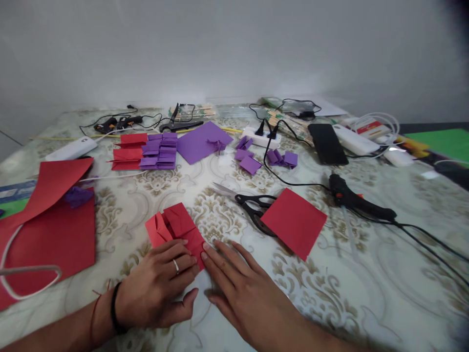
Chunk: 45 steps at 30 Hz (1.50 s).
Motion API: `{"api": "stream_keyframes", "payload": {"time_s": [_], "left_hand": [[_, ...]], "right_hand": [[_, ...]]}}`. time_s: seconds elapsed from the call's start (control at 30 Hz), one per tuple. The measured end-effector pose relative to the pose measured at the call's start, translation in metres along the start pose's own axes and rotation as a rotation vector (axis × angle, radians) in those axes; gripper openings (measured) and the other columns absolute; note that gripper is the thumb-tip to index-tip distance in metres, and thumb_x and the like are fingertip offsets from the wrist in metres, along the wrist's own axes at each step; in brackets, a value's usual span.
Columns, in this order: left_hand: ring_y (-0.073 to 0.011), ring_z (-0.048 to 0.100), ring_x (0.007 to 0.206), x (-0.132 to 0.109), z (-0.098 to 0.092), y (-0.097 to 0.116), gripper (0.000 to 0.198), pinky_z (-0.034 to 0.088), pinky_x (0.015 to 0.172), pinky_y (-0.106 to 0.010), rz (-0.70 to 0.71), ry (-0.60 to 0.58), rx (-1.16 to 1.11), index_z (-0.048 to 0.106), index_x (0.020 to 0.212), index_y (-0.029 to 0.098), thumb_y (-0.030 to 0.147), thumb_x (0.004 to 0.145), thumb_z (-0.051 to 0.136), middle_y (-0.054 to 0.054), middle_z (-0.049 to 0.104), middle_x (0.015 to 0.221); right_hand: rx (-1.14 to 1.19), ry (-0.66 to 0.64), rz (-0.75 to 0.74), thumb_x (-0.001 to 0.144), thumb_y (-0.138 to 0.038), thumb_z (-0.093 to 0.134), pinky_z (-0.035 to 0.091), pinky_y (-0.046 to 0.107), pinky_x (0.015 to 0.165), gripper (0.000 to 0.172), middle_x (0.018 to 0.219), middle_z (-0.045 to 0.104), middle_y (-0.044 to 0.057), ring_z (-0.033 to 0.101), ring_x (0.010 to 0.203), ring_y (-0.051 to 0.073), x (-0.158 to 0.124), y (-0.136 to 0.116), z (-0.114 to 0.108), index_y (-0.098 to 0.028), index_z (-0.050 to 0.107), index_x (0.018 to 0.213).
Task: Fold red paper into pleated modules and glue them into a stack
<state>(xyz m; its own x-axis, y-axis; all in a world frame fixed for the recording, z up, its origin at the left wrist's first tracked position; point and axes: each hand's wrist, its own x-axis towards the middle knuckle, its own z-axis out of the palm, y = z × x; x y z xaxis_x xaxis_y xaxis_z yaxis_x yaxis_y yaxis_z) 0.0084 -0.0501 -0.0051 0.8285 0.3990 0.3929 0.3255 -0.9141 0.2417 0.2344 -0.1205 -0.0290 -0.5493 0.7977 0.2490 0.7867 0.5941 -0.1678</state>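
Note:
A partly folded sheet of red paper (179, 220) lies on the patterned tabletop in front of me, with raised flaps at its left. My left hand (161, 283), wearing a ring, has its fingers bent together and pressed down over the paper's lower part. Part of the paper is hidden beneath those fingers. My right hand (242, 283) lies flat, fingers stretched out, fingertips at the paper's lower right edge. Black-handled scissors (252, 208) rest beyond the right hand, their handles partly under a flat red square (295, 222).
Large red sheets (66, 234) lie at left with a white cable over them. Folded red and purple pieces (159, 150) stand behind. A black glue gun (361, 200) with cords, a phone (327, 144) and a white power strip (262, 137) are at right and back.

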Motion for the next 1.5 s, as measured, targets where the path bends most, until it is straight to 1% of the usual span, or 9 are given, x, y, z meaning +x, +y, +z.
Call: {"api": "stream_keyframes", "payload": {"time_s": [0.27, 0.4, 0.47, 0.6, 0.7, 0.9, 1.13, 1.27, 1.5], "left_hand": [[-0.0273, 0.067, 0.103, 0.0, -0.001, -0.003, 0.027, 0.058, 0.094, -0.044, -0.028, -0.012, -0.151, 0.068, 0.109, 0.014, 0.013, 0.082, 0.064, -0.009, 0.075, 0.104], [-0.0241, 0.066, 0.101, 0.001, -0.005, -0.008, 0.025, 0.057, 0.093, -0.039, -0.049, -0.032, -0.246, 0.064, 0.112, 0.018, 0.011, 0.089, 0.058, -0.008, 0.074, 0.104], [-0.0229, 0.066, 0.102, 0.001, -0.008, -0.012, 0.025, 0.056, 0.094, -0.038, -0.087, -0.03, -0.311, 0.061, 0.113, 0.019, 0.008, 0.093, 0.05, -0.008, 0.073, 0.104], [-0.0186, 0.064, 0.088, -0.001, -0.01, -0.015, 0.023, 0.056, 0.08, -0.031, -0.273, -0.026, -0.44, 0.054, 0.096, 0.021, 0.003, 0.097, 0.038, -0.005, 0.067, 0.092], [-0.0173, 0.064, 0.084, -0.002, -0.009, -0.014, 0.021, 0.056, 0.077, -0.03, -0.328, -0.03, -0.421, 0.052, 0.095, 0.021, 0.005, 0.098, 0.04, -0.004, 0.066, 0.092], [-0.0164, 0.064, 0.083, -0.001, -0.005, -0.014, 0.02, 0.056, 0.076, -0.027, -0.321, -0.009, -0.36, 0.053, 0.091, 0.022, 0.007, 0.1, 0.041, -0.002, 0.067, 0.09], [-0.0172, 0.06, 0.08, 0.001, -0.005, -0.014, 0.021, 0.054, 0.074, -0.03, -0.354, -0.038, -0.409, 0.052, 0.088, 0.021, 0.007, 0.099, 0.04, -0.003, 0.064, 0.086], [-0.0173, 0.06, 0.075, -0.002, -0.001, -0.016, 0.024, 0.053, 0.068, -0.03, -0.372, 0.05, -0.452, 0.048, 0.082, 0.022, 0.009, 0.1, 0.038, -0.003, 0.063, 0.082], [-0.0166, 0.057, 0.073, -0.003, -0.002, -0.018, 0.025, 0.051, 0.068, -0.029, -0.412, -0.006, -0.476, 0.048, 0.08, 0.02, 0.013, 0.101, 0.037, -0.003, 0.061, 0.079]], "right_hand": [[0.084, 0.041, -0.015, 0.105, -0.029, 0.054, 0.048, 0.047, 0.112, 0.041, 0.141, 0.068, 0.008, 0.059, 0.125, 0.029, 0.012, 0.009, -0.012, -0.009, 0.062, 0.14], [0.138, 0.026, 0.001, 0.105, -0.028, 0.054, 0.048, 0.046, 0.113, 0.037, 0.139, 0.069, 0.008, 0.058, 0.124, 0.028, 0.012, 0.012, -0.014, -0.011, 0.065, 0.136], [0.15, 0.016, 0.008, 0.105, -0.029, 0.054, 0.047, 0.047, 0.114, 0.037, 0.139, 0.069, 0.008, 0.058, 0.126, 0.028, 0.011, 0.013, -0.013, -0.011, 0.065, 0.136], [0.159, 0.014, 0.012, 0.105, -0.028, 0.054, 0.048, 0.048, 0.114, 0.036, 0.138, 0.069, 0.007, 0.058, 0.125, 0.028, 0.011, 0.013, -0.012, -0.013, 0.066, 0.135], [0.183, 0.005, 0.021, 0.105, -0.028, 0.053, 0.048, 0.048, 0.114, 0.037, 0.14, 0.068, 0.007, 0.058, 0.127, 0.028, 0.012, 0.013, -0.012, -0.014, 0.065, 0.137], [0.206, -0.01, 0.013, 0.105, -0.027, 0.052, 0.049, 0.048, 0.114, 0.037, 0.14, 0.068, 0.009, 0.058, 0.128, 0.026, 0.013, 0.015, -0.015, -0.014, 0.065, 0.137], [0.206, -0.039, 0.015, 0.105, -0.028, 0.052, 0.049, 0.048, 0.115, 0.038, 0.143, 0.067, 0.008, 0.057, 0.13, 0.026, 0.012, 0.015, -0.015, -0.014, 0.064, 0.139], [0.226, -0.043, 0.015, 0.106, -0.028, 0.051, 0.048, 0.048, 0.116, 0.038, 0.143, 0.066, 0.007, 0.057, 0.13, 0.027, 0.011, 0.016, -0.015, -0.013, 0.063, 0.138], [0.211, -0.047, 0.006, 0.106, -0.028, 0.051, 0.048, 0.049, 0.115, 0.039, 0.144, 0.066, 0.009, 0.058, 0.131, 0.027, 0.011, 0.016, -0.016, -0.014, 0.062, 0.14]]}}
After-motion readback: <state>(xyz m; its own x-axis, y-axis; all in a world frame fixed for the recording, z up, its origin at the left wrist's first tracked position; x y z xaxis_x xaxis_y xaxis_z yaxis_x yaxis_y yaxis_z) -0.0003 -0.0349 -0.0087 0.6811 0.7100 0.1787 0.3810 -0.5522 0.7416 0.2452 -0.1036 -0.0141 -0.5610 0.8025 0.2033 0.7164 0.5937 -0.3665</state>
